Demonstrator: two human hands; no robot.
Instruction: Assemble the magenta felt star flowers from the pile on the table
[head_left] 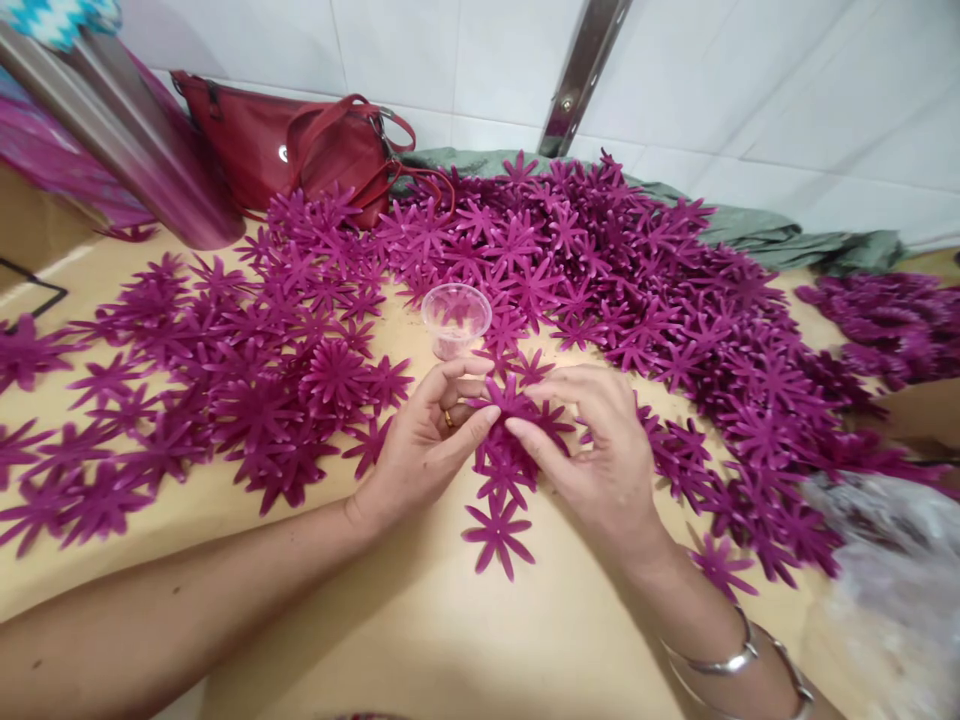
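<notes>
My left hand (427, 440) and my right hand (600, 450) meet at the middle of the tan table (450, 620). Both pinch the same magenta star-shaped flower cutout (508, 400), thumbs and fingertips pressed on its petals. More cutouts lie stacked under the hands, and a single one (498, 535) lies just in front of them. A small clear plastic cup (455, 320) stands upright right behind my fingers. Silver bangles ring my right wrist, and there is a ring on my left hand.
Many magenta cutouts (600, 260) are heaped behind and to both sides. A red handbag (300, 150) and a metal cylinder (127, 130) stand at the back left. Green cloth (757, 235) runs along the white tiled wall. A clear plastic bag (892, 580) lies at right.
</notes>
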